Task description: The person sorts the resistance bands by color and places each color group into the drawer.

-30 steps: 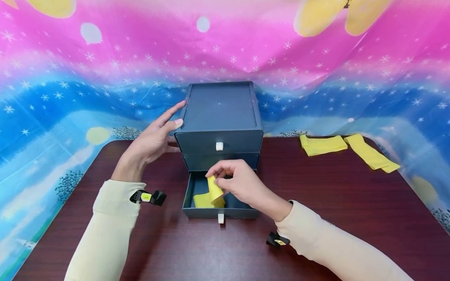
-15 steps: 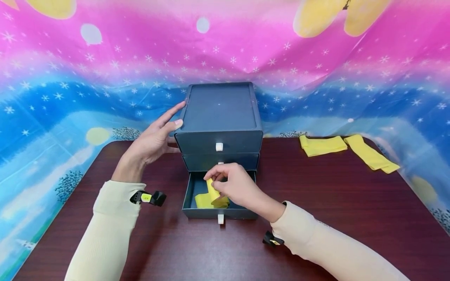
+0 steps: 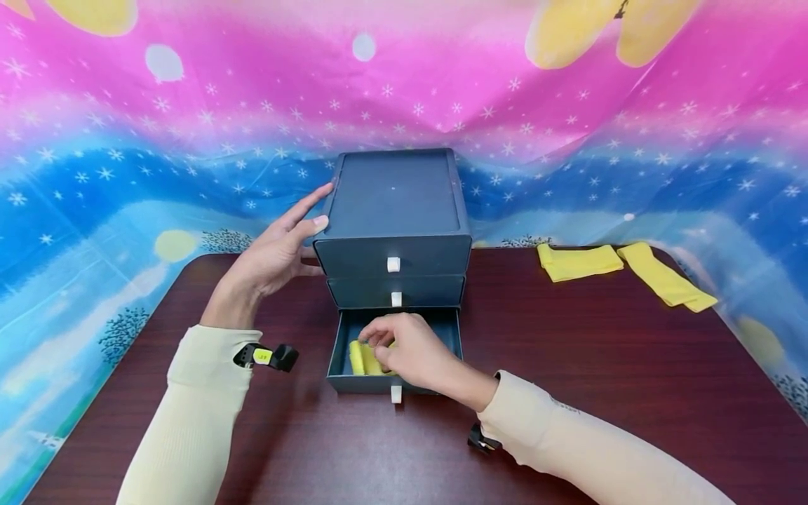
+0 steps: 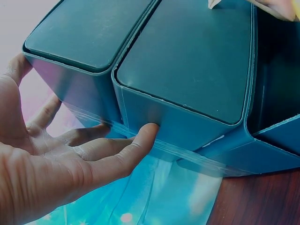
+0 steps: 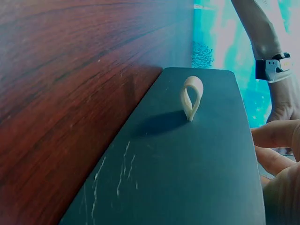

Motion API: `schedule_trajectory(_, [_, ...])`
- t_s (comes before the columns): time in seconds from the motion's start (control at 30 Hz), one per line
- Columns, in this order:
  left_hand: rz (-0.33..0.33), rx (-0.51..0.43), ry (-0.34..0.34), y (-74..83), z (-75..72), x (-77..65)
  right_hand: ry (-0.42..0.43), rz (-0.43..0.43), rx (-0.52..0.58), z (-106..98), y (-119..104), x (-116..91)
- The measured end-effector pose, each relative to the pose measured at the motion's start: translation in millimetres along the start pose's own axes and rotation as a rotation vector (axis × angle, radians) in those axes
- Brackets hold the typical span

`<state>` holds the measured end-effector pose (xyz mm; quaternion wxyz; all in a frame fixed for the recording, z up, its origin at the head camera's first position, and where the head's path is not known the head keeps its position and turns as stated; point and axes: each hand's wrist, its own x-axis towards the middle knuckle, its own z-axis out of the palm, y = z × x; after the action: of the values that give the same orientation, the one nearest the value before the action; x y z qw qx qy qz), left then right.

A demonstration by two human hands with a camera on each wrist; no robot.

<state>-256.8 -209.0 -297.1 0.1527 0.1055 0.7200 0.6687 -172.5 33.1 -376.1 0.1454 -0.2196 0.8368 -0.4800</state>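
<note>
A dark blue-grey drawer cabinet [image 3: 394,193] stands at the back of the table. My left hand [image 3: 268,256] rests on its left side, fingers spread, thumb at the top edge. In the left wrist view a fingertip [image 4: 150,131] touches the side wall. The bottom drawer [image 3: 353,384] is pulled out. In it lies a folded yellow cloth strip [image 3: 365,359], partly hidden by my right hand [image 3: 410,347]. That hand reaches down with curled fingers and holds the cloth; the fingertips are partly covered. The right wrist view shows the drawer front with its pale loop pull [image 5: 192,96].
Two more yellow cloth strips [image 3: 581,263] lie at the table's back right. The upper and middle drawers are pushed in, each with a white pull tab [image 3: 394,264]. A printed backdrop [image 3: 568,140] hangs close behind the dark red wooden table [image 3: 600,393].
My right hand has moved down and slightly left into the drawer. The cloth, raised on end before, now lies lower and folded. My left hand stays in place.
</note>
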Motion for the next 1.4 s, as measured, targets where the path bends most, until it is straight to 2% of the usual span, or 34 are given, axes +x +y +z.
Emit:
schedule_trajectory(0.37, [0.000,0.001,0.006,-2.2,-0.4,1.0,0.055,-0.085,-0.086,-29.0,0.0,-23.9])
schedule_trajectory(0.63, [-0.007,0.003,0.001,-2.7,-0.7,0.1,0.110,-0.114,-0.080,-54.6,2.0,-43.2])
schedule_trajectory(0.83, [-0.004,0.000,0.000,-2.7,0.1,1.4,0.219,-0.147,-0.137,-77.0,6.6,-54.6])
schedule_trajectory(1.2, [-0.003,0.012,-0.001,-2.2,-0.6,0.3,0.446,-0.068,-0.295,-133.6,29.7,-61.9])
schedule_trajectory(1.4, [-0.001,0.012,-0.003,-2.5,-0.1,0.8,0.519,-0.031,-0.370,-164.3,52.7,-57.0])
